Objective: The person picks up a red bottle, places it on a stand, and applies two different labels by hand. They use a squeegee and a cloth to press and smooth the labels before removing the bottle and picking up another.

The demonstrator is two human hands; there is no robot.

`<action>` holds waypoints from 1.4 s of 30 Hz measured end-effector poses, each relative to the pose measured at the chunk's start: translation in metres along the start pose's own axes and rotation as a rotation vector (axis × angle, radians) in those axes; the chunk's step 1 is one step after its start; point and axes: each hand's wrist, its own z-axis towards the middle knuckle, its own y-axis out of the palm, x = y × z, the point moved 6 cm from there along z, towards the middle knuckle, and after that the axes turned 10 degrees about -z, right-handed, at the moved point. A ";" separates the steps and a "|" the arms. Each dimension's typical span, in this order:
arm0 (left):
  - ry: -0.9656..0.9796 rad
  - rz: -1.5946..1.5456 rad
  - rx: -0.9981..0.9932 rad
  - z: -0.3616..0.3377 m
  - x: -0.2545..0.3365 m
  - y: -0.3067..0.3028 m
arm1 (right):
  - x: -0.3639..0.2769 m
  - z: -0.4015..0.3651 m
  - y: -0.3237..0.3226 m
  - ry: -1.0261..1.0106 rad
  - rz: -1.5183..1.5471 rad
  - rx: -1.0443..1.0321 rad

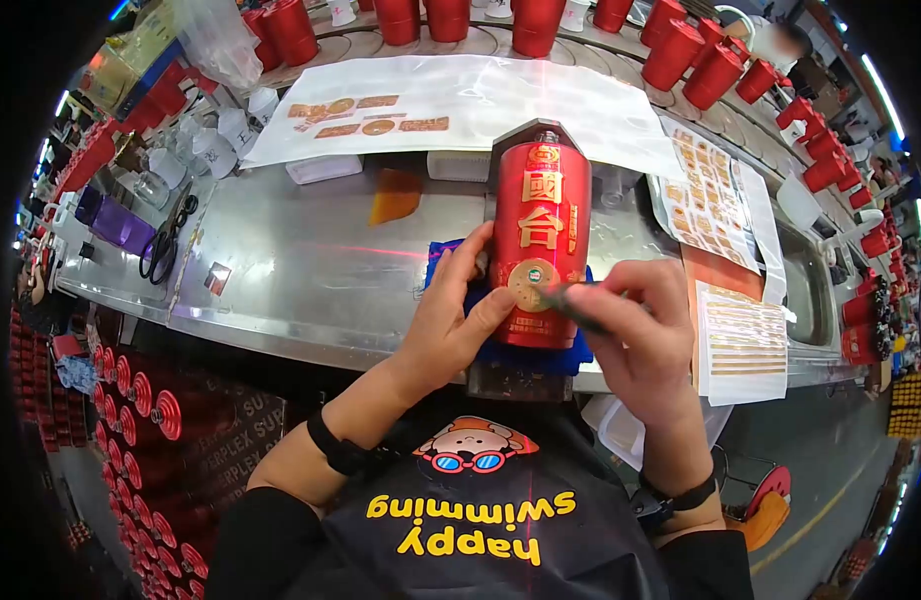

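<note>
A red bottle (545,240) with gold characters and a round gold emblem lies on a dark stand over a blue cloth (580,352) at the bench's front edge. My left hand (460,300) holds the bottle's left side, its thumb beside the emblem. In my right hand (635,310) is a thin dark tool (585,312), pinched between the fingers, its tip at the emblem. The tool's exact kind is hard to make out.
White backing paper (460,105) with gold stickers spans the bench behind the bottle. More sticker sheets (715,190) lie right, beside a sink (808,290). Red bottles (535,25) line the conveyor. Scissors (170,235) and a purple object (115,222) are left.
</note>
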 end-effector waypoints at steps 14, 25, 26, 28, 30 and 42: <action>0.608 0.740 -0.198 -0.044 0.034 0.000 | 0.054 -0.041 0.009 0.590 0.532 0.046; 0.878 0.870 -0.432 -0.011 0.055 0.033 | 0.053 -0.044 0.030 0.736 0.638 0.027; 0.881 0.864 -0.426 -0.010 0.055 0.033 | 0.053 -0.042 0.030 0.734 0.628 0.020; 0.781 0.830 -0.348 -0.019 0.047 0.018 | 0.053 -0.042 0.030 0.739 0.627 0.000; 0.646 0.806 -0.301 -0.034 0.037 0.000 | 0.053 -0.044 0.032 0.750 0.633 0.002; 0.738 0.984 -0.468 -0.014 0.060 0.025 | 0.069 -0.057 0.024 0.799 0.672 0.133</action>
